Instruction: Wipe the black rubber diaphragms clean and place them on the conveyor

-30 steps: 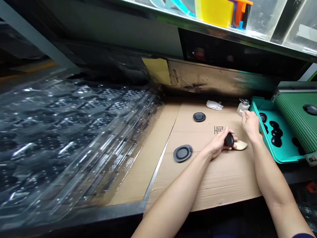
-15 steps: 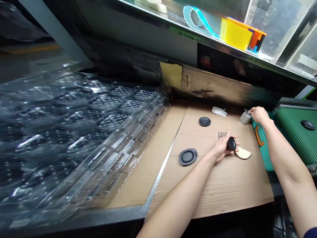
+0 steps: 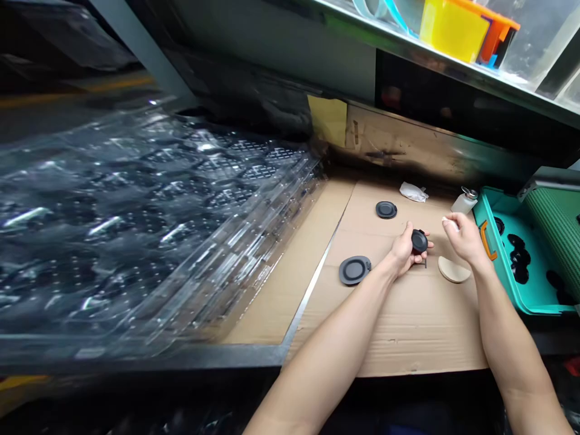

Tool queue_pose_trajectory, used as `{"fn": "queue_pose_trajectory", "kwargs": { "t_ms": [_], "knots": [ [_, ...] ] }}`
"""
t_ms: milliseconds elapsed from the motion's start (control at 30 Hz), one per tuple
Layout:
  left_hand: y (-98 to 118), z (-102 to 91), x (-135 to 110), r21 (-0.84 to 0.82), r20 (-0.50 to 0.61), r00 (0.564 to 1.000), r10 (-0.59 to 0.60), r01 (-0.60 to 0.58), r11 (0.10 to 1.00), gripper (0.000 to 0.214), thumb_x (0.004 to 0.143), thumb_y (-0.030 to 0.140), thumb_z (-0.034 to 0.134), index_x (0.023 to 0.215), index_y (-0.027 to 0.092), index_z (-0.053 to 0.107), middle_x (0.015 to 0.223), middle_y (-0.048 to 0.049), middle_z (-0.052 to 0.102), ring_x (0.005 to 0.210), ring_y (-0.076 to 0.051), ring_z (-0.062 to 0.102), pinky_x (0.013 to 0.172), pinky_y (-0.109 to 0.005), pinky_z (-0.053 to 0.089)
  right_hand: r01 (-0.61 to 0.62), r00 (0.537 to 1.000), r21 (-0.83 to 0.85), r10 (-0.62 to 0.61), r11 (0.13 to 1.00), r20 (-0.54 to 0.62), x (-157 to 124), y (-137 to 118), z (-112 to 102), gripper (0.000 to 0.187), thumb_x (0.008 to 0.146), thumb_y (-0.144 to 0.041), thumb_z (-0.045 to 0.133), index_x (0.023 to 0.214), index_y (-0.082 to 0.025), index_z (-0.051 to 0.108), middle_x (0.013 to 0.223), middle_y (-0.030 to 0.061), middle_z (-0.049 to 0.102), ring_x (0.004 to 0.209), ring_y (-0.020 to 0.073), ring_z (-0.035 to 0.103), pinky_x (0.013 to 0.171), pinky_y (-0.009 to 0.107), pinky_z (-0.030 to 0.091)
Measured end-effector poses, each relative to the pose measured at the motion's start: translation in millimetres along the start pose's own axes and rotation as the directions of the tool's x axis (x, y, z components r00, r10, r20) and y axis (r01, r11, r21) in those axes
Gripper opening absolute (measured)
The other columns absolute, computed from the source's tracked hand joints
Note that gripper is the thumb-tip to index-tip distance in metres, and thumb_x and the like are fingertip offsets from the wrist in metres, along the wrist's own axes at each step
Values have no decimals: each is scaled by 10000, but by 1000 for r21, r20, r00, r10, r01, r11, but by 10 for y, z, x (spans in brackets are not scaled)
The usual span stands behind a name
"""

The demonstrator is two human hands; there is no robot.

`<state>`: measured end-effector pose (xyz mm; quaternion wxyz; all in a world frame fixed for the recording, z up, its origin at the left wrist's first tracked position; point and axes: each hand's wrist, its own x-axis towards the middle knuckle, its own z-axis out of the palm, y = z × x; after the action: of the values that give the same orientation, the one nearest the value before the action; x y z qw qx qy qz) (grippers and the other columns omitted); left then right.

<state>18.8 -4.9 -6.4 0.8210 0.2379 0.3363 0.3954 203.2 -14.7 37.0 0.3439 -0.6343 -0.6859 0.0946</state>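
Observation:
My left hand grips a small round black cap, its ringed face turned up. My right hand is closed just right of it; something small and whitish shows at its fingertips, too little to name. Behind that hand stands a white bottle with a metal top. A cream half-round pad lies on the cardboard below my right hand. Left of my hands lie a larger dark grey oval cover and a smaller black oval cover.
A teal bin with an orange handle holds several black round parts on the right, beside a green textured belt. Clear plastic trays are stacked left. White crumpled cloth lies at the cardboard's back. An overhead shelf carries a yellow container.
My right hand has left the bottle and come down and left towards my left hand. The cap in my left hand now shows its ringed face. The view has shifted, revealing the teal bin's inside.

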Motion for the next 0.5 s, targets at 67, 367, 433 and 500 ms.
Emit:
{"fn": "queue_pose_trajectory", "kwargs": {
  "t_ms": [67, 367, 433, 500],
  "knots": [
    [-16, 7, -1, 46, -9, 1000, 1, 0, 999, 633, 1070, 615, 247, 1008, 106, 619, 717, -122, 708, 390, -117, 533, 354, -207, 279, 51, 997, 94, -57, 994, 61, -194, -62, 193, 277, 981, -429, 550, 1036, -218, 720, 1003, 66, 774, 903, 218, 704, 823, 334, 532],
    [-159, 7, 12, 421, -68, 992, 111, -72, 904, 789, 1015, 749, 206, 671, 159, 601, 423, -50, 545, 301, -116, 441, 340, -231, 281, 223, 970, -80, -212, 972, 120, -321, -23, 379, 214, 988, -264, 529, 1020, -214, 735, 993, 75, 753, 894, 211, 691, 827, 325, 507],
    [-190, 13, 8, 523, -81, 986, 149, -85, 848, 799, 1012, 752, 214, 632, 163, 598, 410, -53, 539, 297, -116, 438, 345, -235, 285, 217, 969, -150, -194, 965, 149, -340, -17, 374, 214, 990, -254, 521, 1027, -218, 729, 1007, 76, 754, 910, 216, 690, 821, 321, 502],
    [-217, 23, 6, 599, -102, 977, 188, -90, 796, 808, 1008, 756, 217, 610, 167, 600, 408, -59, 541, 299, -118, 444, 351, -239, 295, 210, 968, -215, -172, 954, 183, -363, -26, 371, 210, 994, -253, 516, 1025, -222, 720, 1007, 76, 755, 918, 219, 689, 819, 317, 499]
  ]
}}
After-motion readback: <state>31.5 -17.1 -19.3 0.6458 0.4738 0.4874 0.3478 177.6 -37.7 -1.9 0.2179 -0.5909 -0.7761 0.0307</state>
